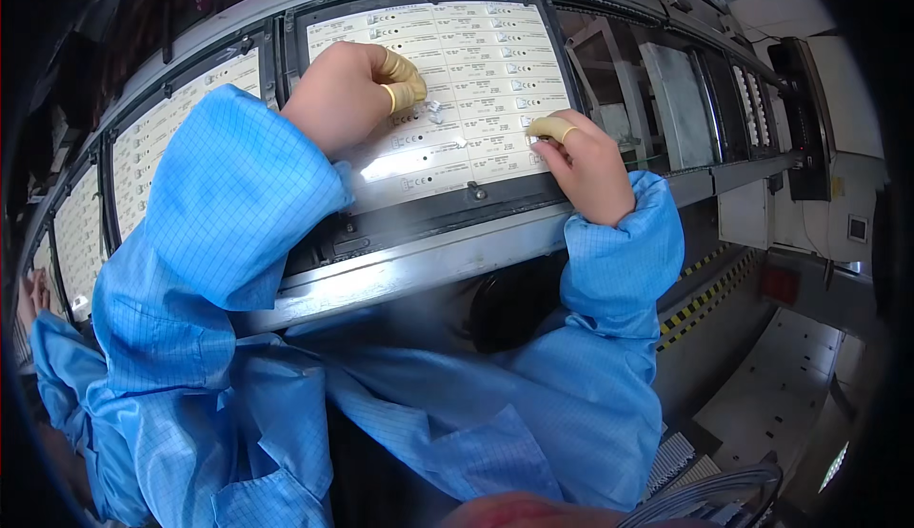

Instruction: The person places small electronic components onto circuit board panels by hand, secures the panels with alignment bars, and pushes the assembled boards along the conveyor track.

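On conveyor rail, mid-frame: white panel (457, 80) of narrow strips in dark carrier (419, 214) | left hand (347, 90) curled, capped fingertips pressing panel centre | right hand (586, 161) pinching panel's lower right edge | progress: seems mid-check, more panels (181, 114) queued left | blue sleeves.

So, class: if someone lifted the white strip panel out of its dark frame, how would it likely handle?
The panel looks thin and flat, so probably light and slightly bendy. Its scored rows suggest it might snap if flexed. The left hand and right hand press it with fingertips only, hinting it is delicate.
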Demonstrator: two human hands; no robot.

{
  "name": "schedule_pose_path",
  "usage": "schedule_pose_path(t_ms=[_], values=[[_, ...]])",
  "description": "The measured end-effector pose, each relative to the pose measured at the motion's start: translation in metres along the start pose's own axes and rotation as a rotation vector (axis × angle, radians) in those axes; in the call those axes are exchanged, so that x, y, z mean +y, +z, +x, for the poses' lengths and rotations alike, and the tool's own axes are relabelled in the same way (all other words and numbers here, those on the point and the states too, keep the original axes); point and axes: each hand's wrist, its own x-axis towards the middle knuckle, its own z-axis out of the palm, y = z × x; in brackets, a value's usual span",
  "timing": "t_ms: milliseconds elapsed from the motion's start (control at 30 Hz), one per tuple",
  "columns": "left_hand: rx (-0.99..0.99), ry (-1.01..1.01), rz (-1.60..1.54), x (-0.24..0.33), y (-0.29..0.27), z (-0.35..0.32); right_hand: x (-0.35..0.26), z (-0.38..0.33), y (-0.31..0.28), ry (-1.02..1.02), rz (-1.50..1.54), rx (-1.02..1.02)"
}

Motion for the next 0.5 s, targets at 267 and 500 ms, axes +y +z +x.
schedule_pose_path(t_ms=[267,500], values=[[-0.112,-0.080,-0.108,0.013,0.011,-0.003,-0.007,0.001,0.003,-0.157,-0.159,0.049],[-0.128,0.139,0.036,-0.005,0.011,0.001,-0.047,0.021,0.021,-0.097,-0.033,0.068]])
